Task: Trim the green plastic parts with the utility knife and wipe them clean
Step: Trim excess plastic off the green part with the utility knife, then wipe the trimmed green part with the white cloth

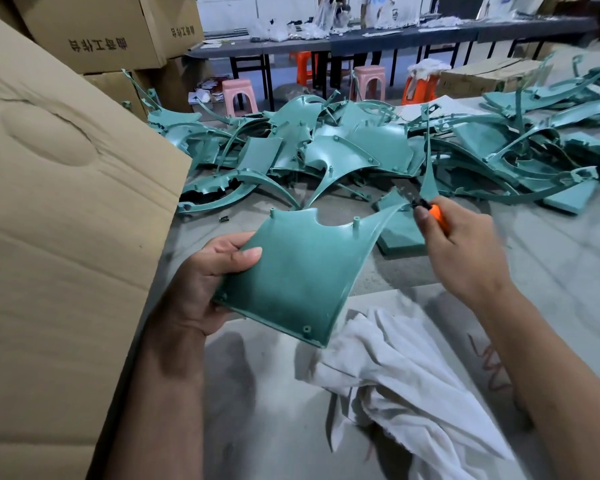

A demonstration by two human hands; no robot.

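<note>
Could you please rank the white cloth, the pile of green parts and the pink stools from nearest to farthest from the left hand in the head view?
From the left hand:
1. White cloth, just right of it and nearer the person, on the table.
2. Pile of green parts, beyond it across the table.
3. Pink stools, farthest, on the floor past the table.

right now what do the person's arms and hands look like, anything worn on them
Both hands are bare: no gloves on the left hand or the right hand. No rings, watch or bracelet show on either. Both forearms are uncovered as far as the frame edge, with no sleeve in view. The fingernails are short and unpainted where they can be seen.
</note>
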